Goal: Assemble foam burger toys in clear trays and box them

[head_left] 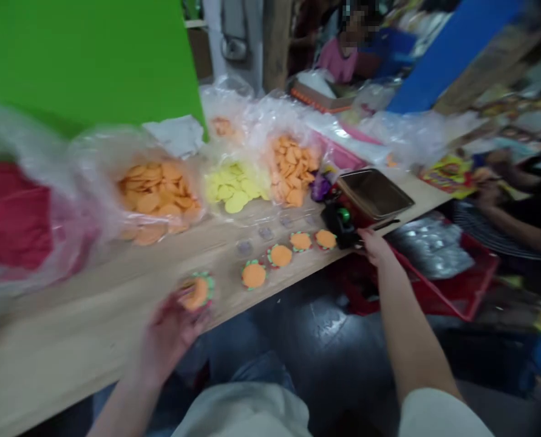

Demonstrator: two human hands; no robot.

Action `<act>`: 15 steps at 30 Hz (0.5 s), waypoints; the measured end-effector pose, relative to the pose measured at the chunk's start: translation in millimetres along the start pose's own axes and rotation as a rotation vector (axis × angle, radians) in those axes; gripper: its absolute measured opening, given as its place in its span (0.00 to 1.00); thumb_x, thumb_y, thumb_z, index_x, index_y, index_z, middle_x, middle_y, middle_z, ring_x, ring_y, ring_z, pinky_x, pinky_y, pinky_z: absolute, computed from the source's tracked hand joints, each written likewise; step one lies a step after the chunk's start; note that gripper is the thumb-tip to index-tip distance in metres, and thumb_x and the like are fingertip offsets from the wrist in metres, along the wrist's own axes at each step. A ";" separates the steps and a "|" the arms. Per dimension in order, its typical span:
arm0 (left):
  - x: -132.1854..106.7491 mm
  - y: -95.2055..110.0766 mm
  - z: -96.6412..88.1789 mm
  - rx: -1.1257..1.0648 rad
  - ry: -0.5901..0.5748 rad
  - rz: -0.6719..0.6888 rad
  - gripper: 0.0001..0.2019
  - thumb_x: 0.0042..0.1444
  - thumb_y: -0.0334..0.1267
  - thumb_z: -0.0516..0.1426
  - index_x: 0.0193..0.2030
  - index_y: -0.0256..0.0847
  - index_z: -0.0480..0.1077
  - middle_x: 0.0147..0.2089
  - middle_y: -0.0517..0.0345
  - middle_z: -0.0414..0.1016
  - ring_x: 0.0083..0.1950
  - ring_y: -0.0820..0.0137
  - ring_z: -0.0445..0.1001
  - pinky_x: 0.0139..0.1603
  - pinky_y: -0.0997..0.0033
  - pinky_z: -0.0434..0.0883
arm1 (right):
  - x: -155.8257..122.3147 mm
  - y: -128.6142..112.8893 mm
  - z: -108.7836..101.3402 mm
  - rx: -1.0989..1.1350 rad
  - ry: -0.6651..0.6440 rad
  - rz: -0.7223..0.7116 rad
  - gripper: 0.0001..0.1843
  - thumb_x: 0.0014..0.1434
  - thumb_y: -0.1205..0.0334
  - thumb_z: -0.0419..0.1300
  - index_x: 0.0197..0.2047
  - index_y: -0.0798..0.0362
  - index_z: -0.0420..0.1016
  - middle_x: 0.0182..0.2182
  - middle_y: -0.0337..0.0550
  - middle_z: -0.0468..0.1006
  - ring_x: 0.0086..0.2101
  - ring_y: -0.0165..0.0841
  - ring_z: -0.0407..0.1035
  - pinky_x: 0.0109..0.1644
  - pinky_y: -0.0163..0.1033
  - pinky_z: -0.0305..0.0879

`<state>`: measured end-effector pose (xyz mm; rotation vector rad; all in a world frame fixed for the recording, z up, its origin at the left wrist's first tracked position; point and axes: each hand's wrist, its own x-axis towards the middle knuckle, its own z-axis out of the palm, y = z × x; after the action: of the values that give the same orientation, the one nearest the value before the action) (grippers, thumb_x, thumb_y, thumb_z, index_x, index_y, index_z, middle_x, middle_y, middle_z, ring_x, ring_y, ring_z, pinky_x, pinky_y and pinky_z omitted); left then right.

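Disc in left hand, four more in a row

Held item: one disc, orange-topped, edged in green and red. It is grasped by the left hand's grip at the front edge of the counter; whether it is lifted clear cannot be told. Some blur is noted.

Right hand: set at a black device at the counter's edge, beyond the row. Whether its grip is closed on the device cannot be told.

Row: four like discs, laid apart from one another between the two hands.

Bagged stock, behind: orange pieces, left; yellow pieces, centre; more orange pieces, right. Red material is bagged at far left.

Beyond the device: one brown tray. Below, at right: one red crate, in which clear packaging is held. Farther right, a yellow packet is placed near a co-worker's hand.
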<state>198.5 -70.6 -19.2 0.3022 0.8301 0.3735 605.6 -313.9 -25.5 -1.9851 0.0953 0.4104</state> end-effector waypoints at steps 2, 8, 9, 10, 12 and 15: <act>8.2 8.8 -12.4 0.020 -0.007 0.023 0.17 0.57 0.47 0.48 0.44 0.43 0.71 0.46 0.51 0.76 0.43 0.58 0.75 0.41 0.57 0.75 | 7.1 -1.6 -3.1 0.054 -0.084 0.025 0.03 0.48 0.65 0.58 0.29 0.54 0.69 0.27 0.41 0.72 0.28 0.32 0.68 0.31 0.41 0.68; 23.4 15.8 -39.3 0.125 0.058 0.120 0.18 0.56 0.45 0.50 0.52 0.47 0.67 0.51 0.57 0.73 0.47 0.62 0.74 0.41 0.65 0.76 | 3.4 18.3 -6.8 0.260 -0.056 -0.064 0.08 0.45 0.58 0.60 0.27 0.52 0.65 0.28 0.38 0.71 0.31 0.32 0.68 0.32 0.40 0.70; 24.2 15.4 -41.1 0.104 0.049 0.130 0.18 0.57 0.46 0.49 0.52 0.47 0.67 0.52 0.57 0.72 0.47 0.63 0.73 0.42 0.65 0.75 | 0.4 25.2 -4.9 0.287 -0.022 -0.085 0.09 0.44 0.57 0.59 0.27 0.52 0.64 0.29 0.38 0.71 0.32 0.32 0.68 0.33 0.39 0.70; 25.2 14.9 -42.0 0.078 0.043 0.142 0.18 0.57 0.46 0.49 0.52 0.47 0.67 0.52 0.57 0.72 0.47 0.64 0.73 0.41 0.66 0.76 | -2.3 32.1 -2.6 0.305 0.014 -0.102 0.09 0.44 0.57 0.59 0.26 0.52 0.63 0.29 0.38 0.71 0.33 0.32 0.68 0.33 0.38 0.70; 27.8 14.2 -41.3 0.039 0.036 0.168 0.18 0.58 0.46 0.47 0.51 0.45 0.67 0.52 0.57 0.72 0.46 0.65 0.74 0.40 0.67 0.76 | -5.4 44.3 2.8 0.316 0.093 -0.128 0.09 0.44 0.58 0.58 0.26 0.52 0.62 0.29 0.38 0.71 0.33 0.31 0.67 0.33 0.38 0.70; 30.0 12.1 -35.9 0.019 0.034 0.192 0.16 0.60 0.41 0.45 0.49 0.43 0.69 0.52 0.57 0.72 0.45 0.65 0.74 0.40 0.66 0.76 | -9.8 55.2 10.5 0.276 0.229 -0.172 0.08 0.44 0.58 0.57 0.25 0.52 0.62 0.26 0.36 0.69 0.29 0.29 0.66 0.31 0.36 0.68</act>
<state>187.3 -42.7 -57.0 0.3951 0.8405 0.5513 580.2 -329.9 -74.0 -1.7437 0.1181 0.0532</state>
